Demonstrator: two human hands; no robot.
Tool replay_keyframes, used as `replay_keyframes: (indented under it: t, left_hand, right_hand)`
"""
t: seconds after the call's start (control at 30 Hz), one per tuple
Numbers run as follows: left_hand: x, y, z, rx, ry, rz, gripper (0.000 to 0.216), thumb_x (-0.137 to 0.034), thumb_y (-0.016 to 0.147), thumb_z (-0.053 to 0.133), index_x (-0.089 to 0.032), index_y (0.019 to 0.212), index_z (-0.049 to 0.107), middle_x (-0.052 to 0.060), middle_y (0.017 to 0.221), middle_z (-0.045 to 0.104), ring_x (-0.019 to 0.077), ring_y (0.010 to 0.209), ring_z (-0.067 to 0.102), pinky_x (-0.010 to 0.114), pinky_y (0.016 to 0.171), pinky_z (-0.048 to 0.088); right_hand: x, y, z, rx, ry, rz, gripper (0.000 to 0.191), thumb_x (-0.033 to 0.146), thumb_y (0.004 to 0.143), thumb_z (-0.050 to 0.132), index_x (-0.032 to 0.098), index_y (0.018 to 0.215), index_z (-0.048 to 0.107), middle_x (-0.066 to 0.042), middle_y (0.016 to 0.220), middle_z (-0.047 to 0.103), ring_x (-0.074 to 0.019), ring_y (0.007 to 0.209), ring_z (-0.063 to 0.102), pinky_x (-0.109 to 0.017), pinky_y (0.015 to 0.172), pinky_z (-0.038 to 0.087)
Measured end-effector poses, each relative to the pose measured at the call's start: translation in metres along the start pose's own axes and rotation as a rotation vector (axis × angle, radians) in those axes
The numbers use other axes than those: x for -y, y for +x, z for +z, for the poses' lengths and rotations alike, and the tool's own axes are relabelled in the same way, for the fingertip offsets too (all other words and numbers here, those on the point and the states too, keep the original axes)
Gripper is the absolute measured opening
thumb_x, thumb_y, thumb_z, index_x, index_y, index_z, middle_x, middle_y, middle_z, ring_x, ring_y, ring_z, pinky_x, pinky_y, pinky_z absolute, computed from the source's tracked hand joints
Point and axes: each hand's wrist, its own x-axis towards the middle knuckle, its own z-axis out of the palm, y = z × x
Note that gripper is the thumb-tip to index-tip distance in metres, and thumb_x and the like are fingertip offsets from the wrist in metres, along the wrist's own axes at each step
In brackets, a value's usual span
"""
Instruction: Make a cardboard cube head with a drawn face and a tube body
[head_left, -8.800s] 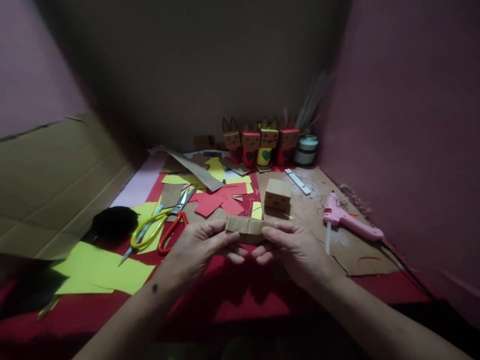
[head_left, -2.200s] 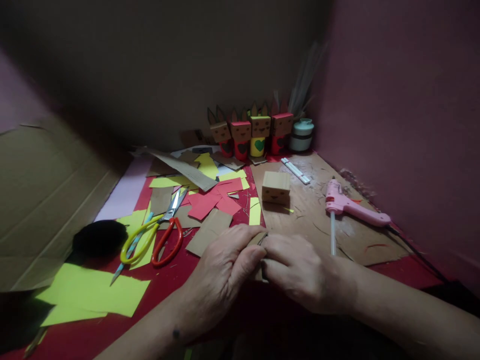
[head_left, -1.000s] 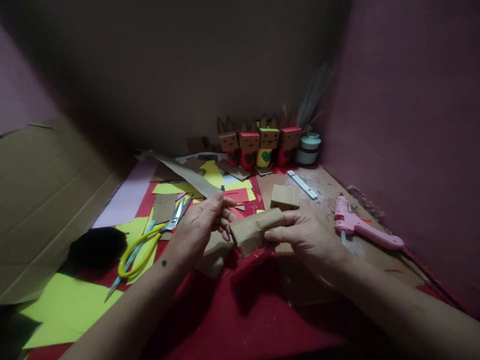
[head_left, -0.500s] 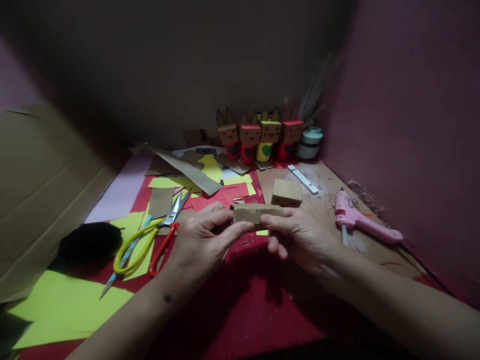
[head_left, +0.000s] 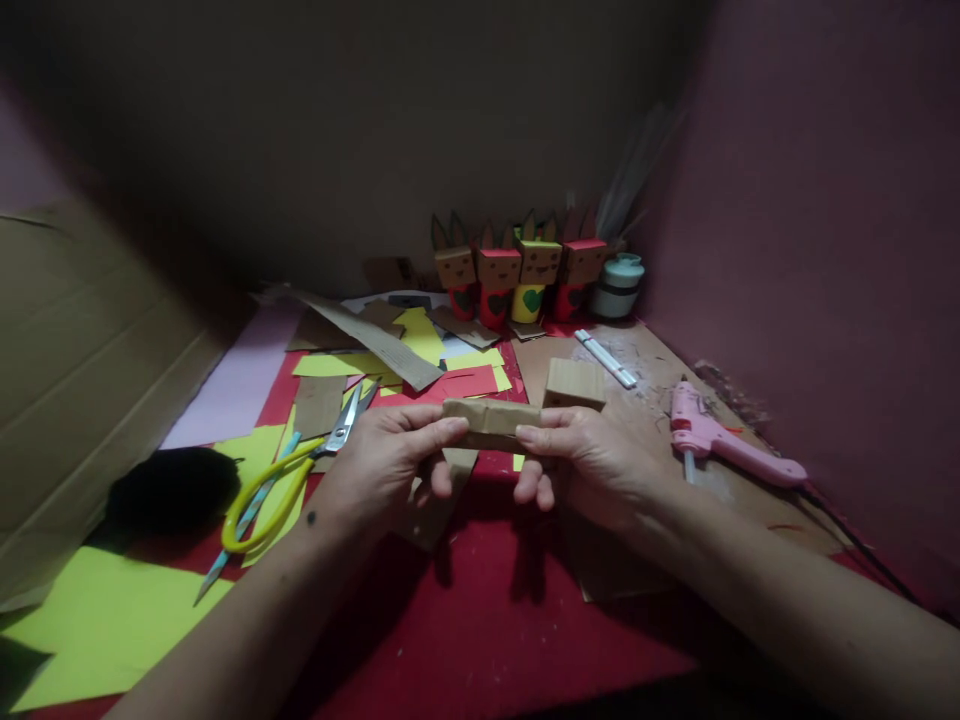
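Between my two hands is a folded strip of brown cardboard, held level above the red tabletop. My left hand pinches its left end with thumb and fingers. At the other end, my right hand grips it the same way, thumb in front. Just behind the right hand rests a small cardboard box. Scissors with yellow and red handles lie left of my left hand, the red handle now mostly hidden by it. A pencil lies under them.
Several cardboard figures with pointed ears stand at the back beside a light-blue jar. A pink glue gun and white markers lie right. Yellow paper, black yarn and cardboard scraps cover the left.
The cardboard strip has shifted slightly left and tilted in my hands. My left hand has moved a little left, and its grip sits at the strip's end, uncovering a cardboard piece below.
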Motion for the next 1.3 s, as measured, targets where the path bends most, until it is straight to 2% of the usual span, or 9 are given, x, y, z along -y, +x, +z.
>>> replay_keyframes:
  t: [0.07, 0.17, 0.33, 0.4, 0.5, 0.67, 0.83, 0.97, 1.3]
  left_hand:
    - [0.002, 0.004, -0.001, 0.015, -0.045, -0.011, 0.021, -0.037, 0.078, 0.073, -0.017, 0.083, 0.074, -0.001, 0.039, 0.061, 0.0079, 0.028, 0.044, 0.016, 0.032, 0.03]
    - [0.003, 0.006, -0.002, 0.05, -0.068, -0.007, 0.018, -0.034, 0.079, 0.073, -0.016, 0.081, 0.074, 0.001, 0.04, 0.064, 0.0083, 0.029, 0.049, 0.014, 0.033, 0.035]
    - [0.0, 0.001, -0.001, 0.091, -0.08, 0.047, 0.017, -0.031, 0.086, 0.069, -0.015, 0.082, 0.075, 0.0, 0.035, 0.059, 0.0063, 0.027, 0.046, 0.012, 0.032, 0.033]
    - [-0.001, -0.001, 0.002, 0.092, -0.098, 0.058, 0.016, -0.028, 0.088, 0.068, -0.014, 0.085, 0.076, 0.001, 0.037, 0.062, 0.0063, 0.028, 0.048, 0.011, 0.033, 0.035]
    - [-0.002, -0.002, 0.006, 0.104, -0.149, 0.034, 0.015, -0.021, 0.091, 0.063, -0.013, 0.087, 0.075, 0.005, 0.046, 0.069, 0.0102, 0.035, 0.058, 0.014, 0.038, 0.046]
    - [0.003, 0.003, 0.009, 0.129, -0.245, 0.025, 0.016, -0.011, 0.091, 0.059, -0.009, 0.087, 0.074, 0.01, 0.06, 0.076, 0.0144, 0.046, 0.068, 0.02, 0.046, 0.056]
    - [0.005, 0.004, 0.011, 0.158, -0.277, 0.065, 0.018, -0.011, 0.093, 0.058, -0.006, 0.091, 0.075, 0.012, 0.064, 0.077, 0.016, 0.053, 0.072, 0.02, 0.049, 0.058]
    - [0.005, 0.003, 0.012, 0.168, -0.272, 0.077, 0.017, -0.013, 0.092, 0.059, -0.007, 0.09, 0.075, 0.012, 0.063, 0.076, 0.0157, 0.051, 0.071, 0.02, 0.049, 0.057]
    - [0.004, -0.002, 0.015, 0.126, -0.228, 0.06, 0.014, -0.023, 0.088, 0.069, -0.011, 0.091, 0.075, 0.01, 0.063, 0.077, 0.0152, 0.051, 0.069, 0.021, 0.052, 0.056]
  right_hand:
    - [-0.002, 0.0, -0.001, 0.006, 0.005, -0.015, 0.012, 0.01, 0.087, 0.061, 0.007, 0.087, 0.072, -0.007, 0.057, 0.072, -0.0129, 0.042, 0.067, -0.015, 0.036, 0.049]
    - [-0.007, -0.002, -0.002, -0.054, -0.016, -0.073, 0.011, 0.011, 0.085, 0.065, 0.007, 0.09, 0.074, -0.007, 0.061, 0.073, -0.012, 0.042, 0.067, -0.015, 0.036, 0.048]
    - [-0.012, -0.007, -0.005, -0.181, -0.099, -0.156, 0.012, 0.017, 0.08, 0.076, 0.008, 0.088, 0.077, 0.002, 0.044, 0.062, -0.0069, 0.032, 0.055, -0.011, 0.03, 0.038]
    - [-0.013, -0.008, -0.004, -0.167, -0.095, -0.165, 0.012, 0.019, 0.078, 0.077, 0.009, 0.085, 0.077, -0.001, 0.048, 0.066, -0.0082, 0.036, 0.059, -0.012, 0.033, 0.042]
    - [-0.013, -0.01, -0.002, -0.145, -0.094, -0.193, 0.013, 0.022, 0.077, 0.078, 0.01, 0.081, 0.076, -0.005, 0.055, 0.072, -0.0116, 0.045, 0.067, -0.017, 0.044, 0.053]
    - [-0.014, -0.009, -0.002, -0.133, -0.083, -0.21, 0.014, 0.025, 0.076, 0.078, 0.011, 0.079, 0.075, -0.006, 0.055, 0.073, -0.0127, 0.045, 0.068, -0.018, 0.044, 0.054]
    - [-0.017, -0.007, -0.005, -0.115, -0.072, -0.226, 0.018, 0.028, 0.074, 0.08, 0.011, 0.078, 0.073, -0.006, 0.055, 0.073, -0.0135, 0.045, 0.068, -0.018, 0.044, 0.054]
    - [-0.02, -0.006, -0.007, -0.136, -0.099, -0.214, 0.02, 0.029, 0.075, 0.081, 0.011, 0.079, 0.071, -0.006, 0.055, 0.072, -0.0142, 0.044, 0.068, -0.021, 0.044, 0.055]
    - [-0.02, -0.009, -0.007, -0.153, -0.13, -0.222, 0.019, 0.029, 0.077, 0.079, 0.011, 0.081, 0.074, -0.006, 0.058, 0.074, -0.0133, 0.048, 0.069, -0.02, 0.047, 0.057]
